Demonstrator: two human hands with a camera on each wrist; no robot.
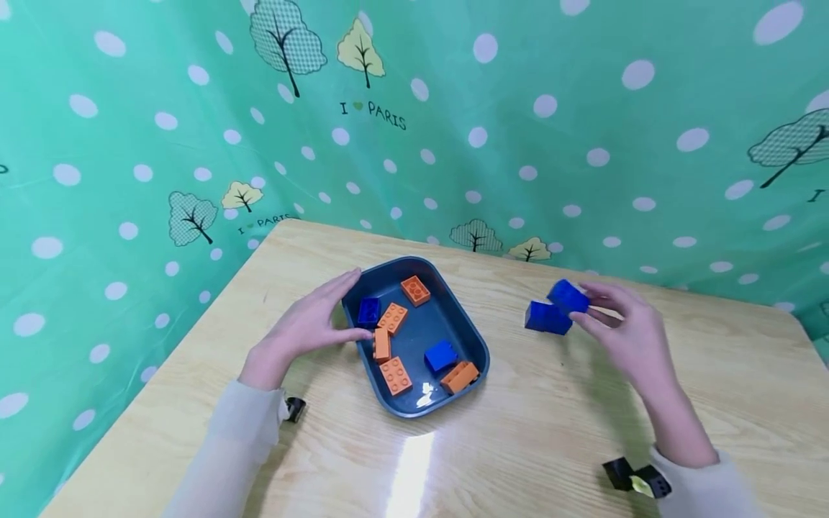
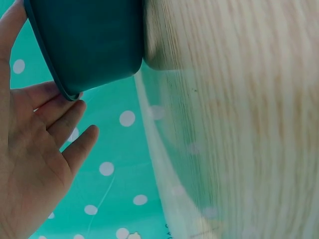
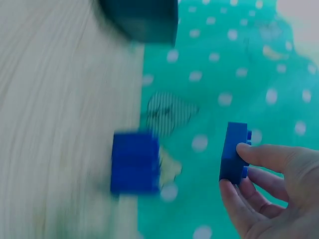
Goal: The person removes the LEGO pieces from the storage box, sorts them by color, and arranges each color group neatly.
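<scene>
Between its thumb and fingertips my right hand (image 1: 624, 327) pinches a blue toy brick (image 1: 568, 296) above the table. Just behind and below it, another blue brick (image 1: 540, 317) rests on the tabletop; the right wrist view shows the two apart. My left hand (image 1: 304, 324) is at the left side of a dark blue tray (image 1: 421, 332), fingers extended and touching its rim, thumb reaching over the edge. In the tray lie several orange bricks (image 1: 396, 375) and two blue ones, one at the left (image 1: 369, 312) and one toward the front right (image 1: 441, 356).
The light wooden table (image 1: 518, 432) ends at a green dotted curtain (image 1: 388, 187) behind and on the left. Black devices hang by both wrists, one near the left sleeve (image 1: 294, 409). A bright light reflection lies in front of the tray.
</scene>
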